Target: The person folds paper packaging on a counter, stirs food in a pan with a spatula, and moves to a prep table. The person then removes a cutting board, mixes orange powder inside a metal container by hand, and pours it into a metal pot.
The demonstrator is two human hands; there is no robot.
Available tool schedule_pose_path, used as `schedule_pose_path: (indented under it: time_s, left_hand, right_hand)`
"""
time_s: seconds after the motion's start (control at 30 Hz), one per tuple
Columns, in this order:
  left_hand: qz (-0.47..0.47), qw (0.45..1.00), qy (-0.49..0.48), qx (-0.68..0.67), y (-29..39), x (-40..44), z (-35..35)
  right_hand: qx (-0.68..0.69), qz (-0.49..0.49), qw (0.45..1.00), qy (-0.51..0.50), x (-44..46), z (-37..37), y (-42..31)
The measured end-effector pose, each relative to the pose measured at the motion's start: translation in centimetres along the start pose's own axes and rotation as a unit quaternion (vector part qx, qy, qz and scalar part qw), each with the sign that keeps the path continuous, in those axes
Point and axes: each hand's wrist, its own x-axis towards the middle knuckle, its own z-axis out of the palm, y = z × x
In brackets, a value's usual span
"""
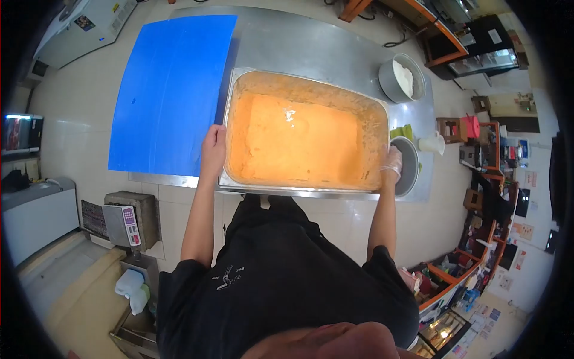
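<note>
A deep rectangular metal pan (326, 90) lies before me at the front of the steel table, its inner walls smeared with orange. Smooth orange liquid or batter (287, 149) covers its bottom, with a shiny glare spot on top. My left hand (213, 148) grips the pan's left rim, fingers curled around the edge. At the right end, my right hand (391, 163), in a clear plastic glove, holds the opposite rim; some of its fingers are hidden. Right beside that hand stands a round metal bowl (409, 170).
A large blue board (170, 90) covers the left of the steel table (287, 42). Toward the back right sits a round metal pot (391, 84) holding white powder. A white cup (432, 143) and a green item (402, 132) are near the right edge. A scale (122, 224) stands lower left.
</note>
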Motion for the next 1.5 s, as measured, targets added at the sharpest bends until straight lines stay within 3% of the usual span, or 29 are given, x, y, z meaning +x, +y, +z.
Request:
schedule_pose_path:
  time_s: [0.03, 0.13, 0.17, 0.27, 0.37, 0.4, 0.47, 0.5, 0.57, 0.63, 0.73, 0.77, 0.87, 0.9, 1.0, 1.1, 1.2, 1.33, 1.4, 1.5]
  left_hand:
    - [0.005, 1.000, 0.005, -0.014, 2.1, 0.2, -0.1]
    - [0.028, 0.990, -0.041, -0.129, 10.1, -1.1, -0.7]
    - [0.034, 0.991, -0.051, -0.115, 12.3, -1.5, -1.0]
    - [0.082, 0.990, -0.068, -0.087, 19.0, -2.0, -1.8]
    - [0.133, 0.984, -0.108, -0.047, 25.3, -2.5, -3.0]
    - [0.134, 0.982, -0.134, -0.018, 28.0, -2.0, -3.2]
    - [0.132, 0.979, -0.156, 0.024, 29.4, -0.3, -3.0]
    - [0.127, 0.979, -0.154, 0.036, 29.3, 1.0, -3.1]
    - [0.136, 0.978, -0.149, 0.045, 29.2, 1.9, -4.1]
    - [0.131, 0.975, -0.175, 0.051, 27.7, 1.4, -4.6]
    - [0.089, 0.978, -0.187, 0.035, 26.0, 2.4, -3.4]
    - [0.104, 0.980, -0.166, 0.033, 26.2, 3.6, -2.9]
    - [0.044, 0.991, -0.123, 0.023, 22.0, 2.4, -2.6]
    - [0.026, 0.993, -0.112, 0.014, 21.1, 2.6, -2.2]
    - [-0.003, 0.997, -0.074, 0.013, 16.5, 2.9, -1.3]
    - [-0.004, 0.999, -0.032, 0.016, 11.0, 1.5, -1.8]
    - [-0.016, 1.000, -0.005, -0.013, 7.8, -0.6, -1.4]
    - [-0.036, 0.998, 0.013, -0.054, 4.6, -3.6, -0.1]
    - [-0.020, 0.998, 0.039, -0.044, 1.7, -4.7, 0.9]
    - [-0.012, 0.996, 0.081, -0.015, -1.8, -6.0, 3.2]
  right_hand:
    - [-0.001, -0.029, 0.999, 0.025, 0.5, -1.2, -0.4]
    - [0.107, 0.053, 0.992, -0.034, 1.1, -5.2, -2.2]
    - [0.078, 0.072, 0.993, -0.057, 1.3, -6.6, -3.4]
    - [0.209, 0.111, 0.965, -0.110, 2.8, -4.1, -1.7]
    - [0.489, 0.143, 0.857, -0.078, -1.0, -0.3, -4.6]
    - [0.508, 0.051, 0.856, -0.083, -1.4, 6.5, -1.8]
    - [0.501, -0.030, 0.858, -0.104, -2.9, 13.1, 0.2]
    - [0.477, -0.017, 0.870, -0.124, -5.3, 13.2, -0.6]
    - [0.562, 0.069, 0.812, -0.140, -5.3, 11.7, -4.0]
    - [0.732, 0.243, 0.618, -0.151, -6.1, 8.6, -6.4]
    - [0.667, 0.217, 0.686, -0.195, -6.6, 6.4, -2.9]
    - [0.479, 0.235, 0.844, -0.056, -5.8, 7.0, -3.6]
    - [0.534, 0.157, 0.827, -0.078, -4.3, 6.1, -1.5]
    - [0.484, 0.190, 0.842, -0.143, -3.2, 4.3, -1.7]
    - [0.317, 0.038, 0.933, -0.169, -1.0, 7.3, 1.6]
    - [0.317, 0.126, 0.929, -0.145, -1.1, 5.2, 0.1]
    - [0.169, 0.018, 0.984, -0.055, -1.4, -0.3, -2.9]
    - [0.227, -0.043, 0.973, -0.019, -1.0, 1.2, -0.6]
    - [0.158, -0.128, 0.976, 0.075, -2.0, -1.4, -2.5]
    - [0.214, -0.149, 0.964, -0.058, -1.8, -4.2, -7.5]
